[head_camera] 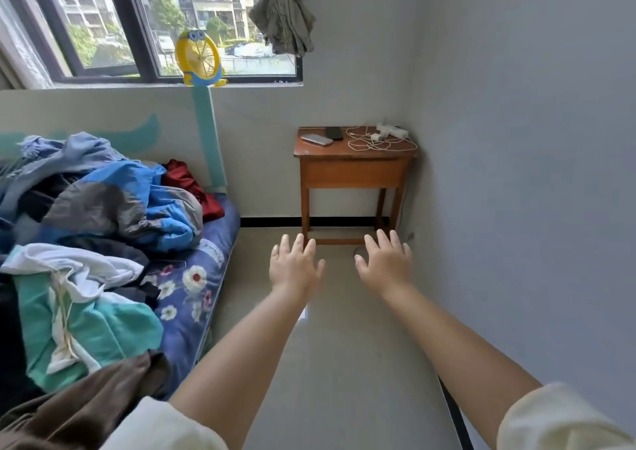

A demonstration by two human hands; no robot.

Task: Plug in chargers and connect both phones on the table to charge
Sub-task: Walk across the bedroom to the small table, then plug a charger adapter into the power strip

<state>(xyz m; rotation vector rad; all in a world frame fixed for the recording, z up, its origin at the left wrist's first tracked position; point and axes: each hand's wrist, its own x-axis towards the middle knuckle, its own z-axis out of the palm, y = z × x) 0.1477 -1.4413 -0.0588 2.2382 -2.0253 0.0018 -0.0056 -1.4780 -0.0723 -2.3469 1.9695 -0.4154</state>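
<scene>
A small wooden table stands in the far corner of the room. On its top lie a silver phone at the left and a black phone just behind it. To their right sit tangled white charger cables, a white charger plug and a white power strip by the wall. My left hand and my right hand are stretched out in front of me over the floor, well short of the table, palms down, fingers spread, holding nothing.
A bed piled with clothes fills the left side. A grey wall runs close along the right. A yellow fan stands on the window sill, and a grey cloth hangs above the table. Bare tiled floor leads to the table.
</scene>
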